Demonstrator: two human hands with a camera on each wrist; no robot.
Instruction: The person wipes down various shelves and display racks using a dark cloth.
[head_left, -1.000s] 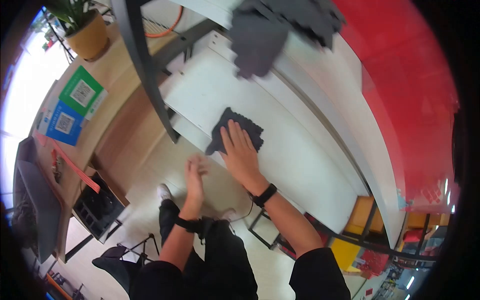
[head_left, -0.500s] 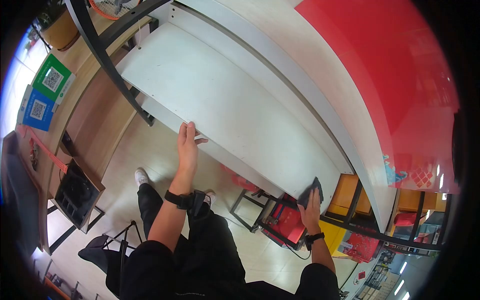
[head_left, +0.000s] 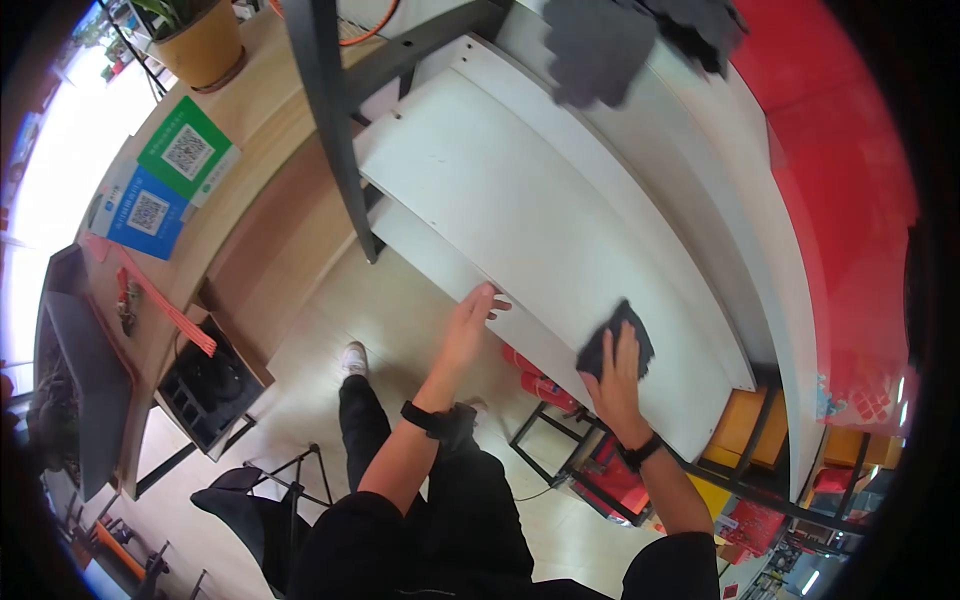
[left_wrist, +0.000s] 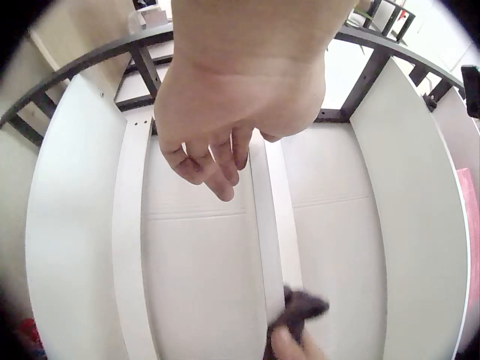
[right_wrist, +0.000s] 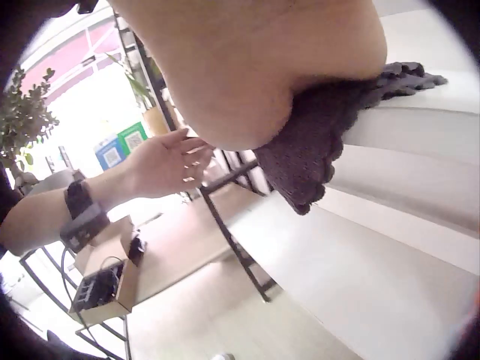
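The right hand (head_left: 618, 388) lies flat with spread fingers on a dark grey cloth (head_left: 644, 345), pressing it to the white shelf (head_left: 500, 190). In the right wrist view the scalloped cloth (right_wrist: 311, 142) hangs from under the palm, over the shelf edge. My left hand (head_left: 468, 325) is near the shelf's front edge, fingers loosely bent and holding nothing; whether it touches the edge is unclear. The left wrist view shows that hand (left_wrist: 232, 112) above the boards, with the cloth (left_wrist: 300, 307) lower down.
Another grey cloth (head_left: 600, 50) lies on the upper surface beside a red panel (head_left: 840, 200). A black metal post (head_left: 335, 130) stands at the shelf's left end. The wooden counter (head_left: 265, 110) holds a potted plant (head_left: 200, 45) and code cards (head_left: 187, 150). A stool frame stands below.
Over the last second the right hand and cloth went right along the shelf to its far end, then came partway back left. The left hand touched the front edge and shifted along it.
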